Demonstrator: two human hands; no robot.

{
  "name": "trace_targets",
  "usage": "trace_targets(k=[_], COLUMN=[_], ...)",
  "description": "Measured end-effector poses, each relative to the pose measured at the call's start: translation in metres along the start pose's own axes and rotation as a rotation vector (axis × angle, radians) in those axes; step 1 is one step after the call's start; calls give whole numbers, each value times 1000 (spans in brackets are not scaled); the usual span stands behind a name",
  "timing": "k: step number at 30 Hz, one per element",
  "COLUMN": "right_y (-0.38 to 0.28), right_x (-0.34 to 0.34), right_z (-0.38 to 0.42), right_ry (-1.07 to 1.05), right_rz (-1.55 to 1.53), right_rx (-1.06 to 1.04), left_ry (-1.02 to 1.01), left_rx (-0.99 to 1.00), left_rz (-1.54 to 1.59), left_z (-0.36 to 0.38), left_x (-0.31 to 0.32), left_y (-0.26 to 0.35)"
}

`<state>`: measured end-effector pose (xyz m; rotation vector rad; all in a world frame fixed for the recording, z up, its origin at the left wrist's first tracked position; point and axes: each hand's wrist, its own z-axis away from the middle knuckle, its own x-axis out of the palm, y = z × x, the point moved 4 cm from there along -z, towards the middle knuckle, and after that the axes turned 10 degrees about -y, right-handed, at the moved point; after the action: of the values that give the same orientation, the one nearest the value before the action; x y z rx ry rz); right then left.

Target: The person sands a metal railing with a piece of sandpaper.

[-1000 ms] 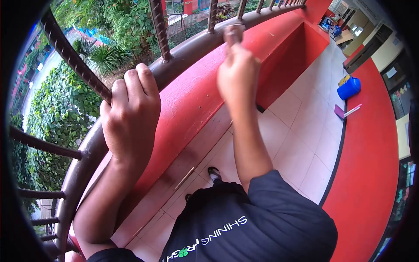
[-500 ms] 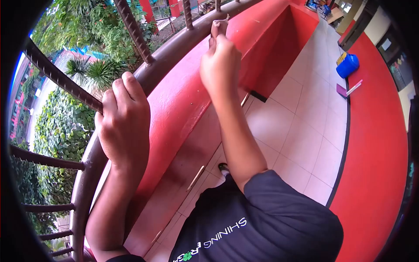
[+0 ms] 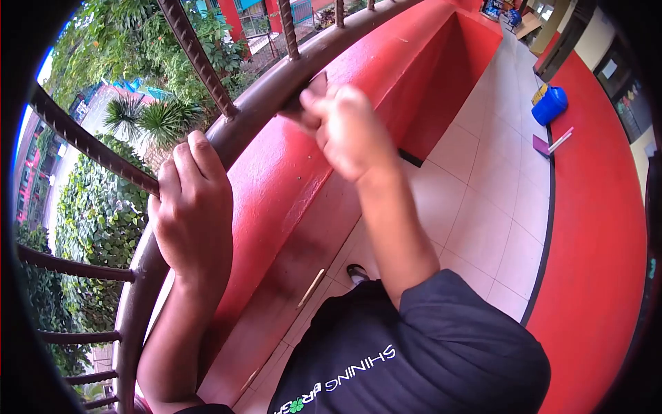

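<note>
The person's left hand [image 3: 189, 214] is wrapped around a ribbed brown railing bar [image 3: 103, 155], fingers curled tight over it just above the curved brown handrail [image 3: 258, 110]. The right hand [image 3: 345, 127] is closed into a loose fist with thumb and fingers pressed onto a small dark piece [image 3: 316, 84], blurred so its kind cannot be told, held against the top of the handrail between two upright bars. Below the rail runs a red parapet wall [image 3: 289, 172], and beyond it pale floor tiles [image 3: 483, 200]. A blue bucket [image 3: 549, 103] stands well apart by the red curved wall, with a purple flat item [image 3: 540, 144] near it
</note>
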<state>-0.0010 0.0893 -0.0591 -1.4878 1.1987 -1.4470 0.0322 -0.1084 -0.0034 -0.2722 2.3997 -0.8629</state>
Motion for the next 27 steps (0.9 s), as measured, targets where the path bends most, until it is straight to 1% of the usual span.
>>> trace_targets(k=[1, 2, 4, 5, 6, 7, 8, 10, 11, 12, 14, 15, 16, 18, 19, 20, 21, 22, 23, 24, 26, 27], right_y=[-7, 1, 0, -4, -6, -6, -7, -13, -18, -10, -6, 1, 1, -8, -8, -16, -9, -1, 10, 6, -8, -3], right_x=[-10, -36, -39, -21, -1, 7, -4, -33, -40, -40, -7, 4, -5, -50, -83, -78, -63, -35, -10, -18, -49, -87], right_z=[-13, -42, -51, -38, -14, -1, -9, -37, -47, -42, -13, -1, -8, -42, -71, -72, -63, -42, -19, -24, -46, -84], right_ry=[-117, -62, 55, -10, -72, -224, -231, -118, -69, -69, -184, -279, -283, -166, -175, -147, -136, -128, -198, -197, -122, -155], right_rz=[-432, -495, -453, -470, -484, -499, -499, -623, -599, -601, -592, -572, -569, -758, -675, -700, -709, -720, -646, -640, -753, -821], right_rx=[-83, -127, -127, -83, -31, 66, 78, 52, -12, -9, 83, 210, 221, 68, -3, -3, 30, 57, 130, 129, 105, 35], left_ry=[0, -14, -10, -72, -74, -75, -78, -76, -81, -81, -88, -109, -120, -112, -120, -117, -109, -95, -112, -111, -131, -135], left_rx=[17, 20, 22, 2, -4, 3, 10, 16, 17, 15, 12, 11, 6, 30, 26, 28, 30, 30, 34, 30, 29, 29], left_rz=[-13, -13, -16, -20, -25, -16, -7, -26, -13, 0, -8, -13, -12, -7, 2, 12, 9, 4, 5, 10, 22, 20], left_z=[0, 1, 0, 0, -2, -1, -1, -1, 0, -1, -1, 0, 0, 0, 1, 2, 3, 2, 2, 1, 1, 1], left_x=[1, 2, 1, 0, 1, 0, 0, -2, -1, -1, -1, 0, 0, 0, 0, 0, 1, 2, 2, 1, 0, 1], left_y=[0, 1, 0, 1, 1, 1, 1, 1, 1, 0, -1, 0, 0, -2, -2, -2, -2, -2, -2, -2, -2, -2])
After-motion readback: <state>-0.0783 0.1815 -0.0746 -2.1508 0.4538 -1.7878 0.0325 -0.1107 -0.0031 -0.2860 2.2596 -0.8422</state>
